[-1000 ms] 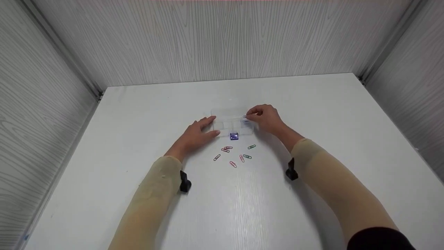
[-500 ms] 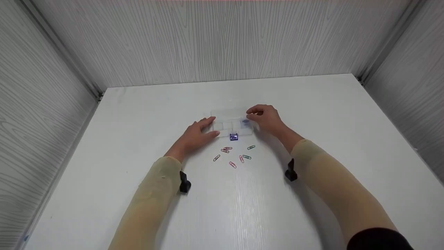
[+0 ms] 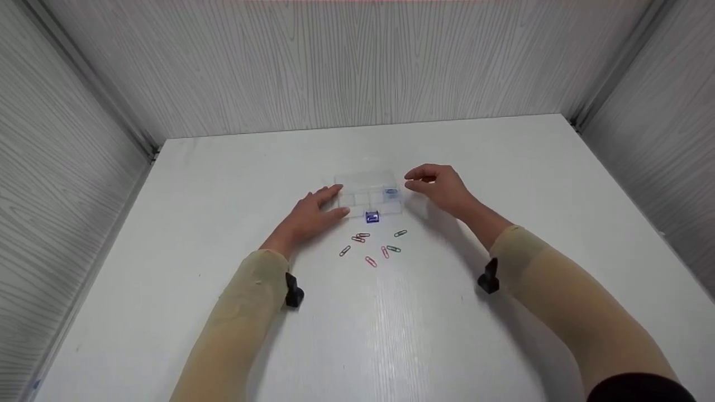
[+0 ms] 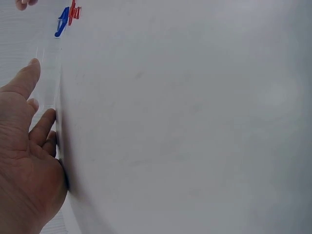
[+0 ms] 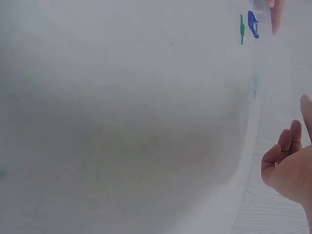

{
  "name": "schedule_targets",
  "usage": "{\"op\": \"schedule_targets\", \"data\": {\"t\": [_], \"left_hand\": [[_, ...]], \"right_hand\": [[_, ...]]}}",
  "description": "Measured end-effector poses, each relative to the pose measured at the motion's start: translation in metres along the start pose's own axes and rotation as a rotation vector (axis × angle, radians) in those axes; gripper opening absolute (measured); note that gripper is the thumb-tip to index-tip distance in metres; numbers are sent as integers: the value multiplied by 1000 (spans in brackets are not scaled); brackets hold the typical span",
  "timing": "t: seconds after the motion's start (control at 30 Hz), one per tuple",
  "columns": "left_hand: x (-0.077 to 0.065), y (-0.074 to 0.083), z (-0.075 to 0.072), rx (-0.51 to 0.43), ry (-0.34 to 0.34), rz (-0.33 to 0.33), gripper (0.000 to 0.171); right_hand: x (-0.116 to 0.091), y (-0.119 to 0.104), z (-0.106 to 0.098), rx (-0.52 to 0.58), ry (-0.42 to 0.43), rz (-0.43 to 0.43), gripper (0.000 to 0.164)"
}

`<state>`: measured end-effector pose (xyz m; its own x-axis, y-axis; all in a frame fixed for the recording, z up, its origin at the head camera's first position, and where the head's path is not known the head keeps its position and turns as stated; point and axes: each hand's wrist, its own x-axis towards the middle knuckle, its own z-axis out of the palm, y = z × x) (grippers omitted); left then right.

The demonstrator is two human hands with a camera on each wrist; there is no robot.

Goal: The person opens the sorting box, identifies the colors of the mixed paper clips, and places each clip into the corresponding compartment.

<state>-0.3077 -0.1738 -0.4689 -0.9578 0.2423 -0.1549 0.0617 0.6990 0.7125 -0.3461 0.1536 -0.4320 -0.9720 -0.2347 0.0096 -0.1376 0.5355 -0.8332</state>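
A clear plastic compartment box [image 3: 385, 208] lies on the white table, its lid [image 3: 364, 180] folded back and a blue latch [image 3: 372, 217] at its front. Blue paper clips [image 3: 391, 191] show in the back right compartment. Along the left side, my left hand [image 3: 307, 216] rests with thumb and forefinger spread, fingertips right at the box's edge. To the right of the box is my right hand [image 3: 444, 187], raised, its fingers loosely bent and nothing showing between them. In the right wrist view, my right hand [image 5: 292, 163] has its fingers slightly curled.
In front of the box several loose paper clips lie scattered: red ones [image 3: 358, 239], a dark red one [image 3: 345, 250], pink ones [image 3: 371, 261] and green ones [image 3: 400, 233]. Pale wood-grain panels [image 3: 357, 67] enclose the table at the back and sides.
My right hand let go of a paper clip over the back right compartment, then drew away to the right. My left hand stays at the box's left side.
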Motion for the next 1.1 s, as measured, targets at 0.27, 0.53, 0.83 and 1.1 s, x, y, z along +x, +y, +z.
{"op": "schedule_targets", "data": {"t": [0.27, 0.53, 0.83, 1.1], "left_hand": [[1, -1, -1, -4, -12, -22, 76], [1, 1, -1, 5, 1, -6, 76], [3, 0, -2, 13, -1, 19, 77], [1, 1, 0, 8, -2, 3, 76]], "right_hand": [[-25, 3, 0, -46, -78, -27, 25], [-47, 6, 4, -45, -175, -46, 19], [-51, 14, 12, -72, -252, -42, 18], [-51, 21, 18, -108, -267, -26, 17]]}}
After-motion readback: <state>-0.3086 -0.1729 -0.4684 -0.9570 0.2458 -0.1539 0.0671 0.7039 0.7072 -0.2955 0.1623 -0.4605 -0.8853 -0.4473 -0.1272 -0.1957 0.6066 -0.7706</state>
